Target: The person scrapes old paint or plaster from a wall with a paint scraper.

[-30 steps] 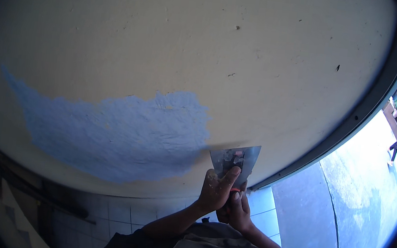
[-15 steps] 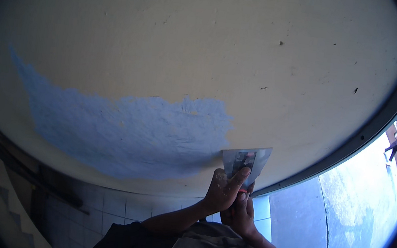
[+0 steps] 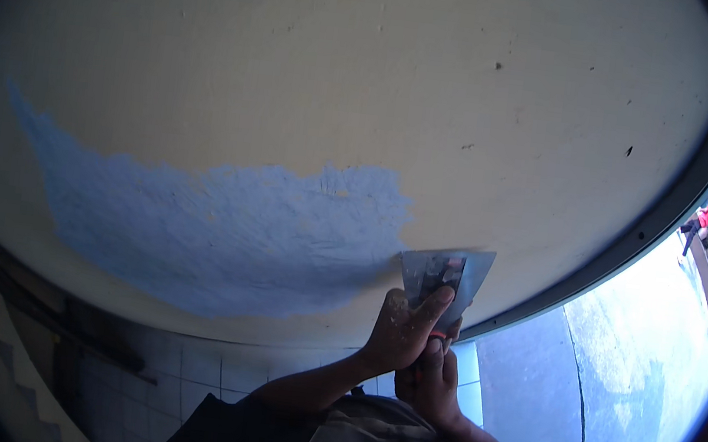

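Both hands hold one wide putty knife (image 3: 474, 274) by its lower part, its broad metal blade pointing up at the wall (image 3: 303, 58). My left hand (image 3: 398, 335) is closed round the blade's narrow end, thumb lying along the blade. Just below it, my right hand (image 3: 436, 386) wraps the handle, which the fingers mostly hide. A bluish-grey coat of filler (image 3: 222, 232) covers a ragged band of the beige wall left of the blade. The blade's top edge is at the wall surface beside the coat's right end; whether it touches, I cannot tell.
A dark frame (image 3: 591, 283) borders the wall's right side. Beyond it lie a concrete pavement (image 3: 639, 402) and, far off, a person in red (image 3: 704, 215). White floor tiles (image 3: 202, 370) show below, with a stepped edge (image 3: 25, 384) at lower left.
The putty knife has shifted slightly up and right with both hands still on it. The view has moved a little, and the distant person's pose differs.
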Motion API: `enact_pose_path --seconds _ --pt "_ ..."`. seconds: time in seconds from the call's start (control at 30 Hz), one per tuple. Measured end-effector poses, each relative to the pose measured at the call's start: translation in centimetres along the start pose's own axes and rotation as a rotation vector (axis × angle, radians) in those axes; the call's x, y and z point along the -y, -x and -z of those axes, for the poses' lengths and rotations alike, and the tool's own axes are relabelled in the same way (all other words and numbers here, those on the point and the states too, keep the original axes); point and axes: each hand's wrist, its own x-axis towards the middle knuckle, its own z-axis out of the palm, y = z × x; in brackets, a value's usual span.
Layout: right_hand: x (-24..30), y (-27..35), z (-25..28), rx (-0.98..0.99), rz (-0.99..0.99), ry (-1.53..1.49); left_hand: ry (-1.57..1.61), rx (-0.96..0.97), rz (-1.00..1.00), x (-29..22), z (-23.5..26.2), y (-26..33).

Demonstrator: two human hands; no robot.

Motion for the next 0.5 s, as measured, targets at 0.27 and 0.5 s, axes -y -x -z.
enact_pose_path --seconds 0.27,0.5 --pt "0.1 -0.3 0.3 0.092 -0.011 -0.065 0.014 0.043 0.011 -0.6 0.3 -1.0" --pt "2.0 0.3 0.1 0.216 0.104 -0.002 -0.164 0.061 -0.048 -1.4 -0.3 -0.4"
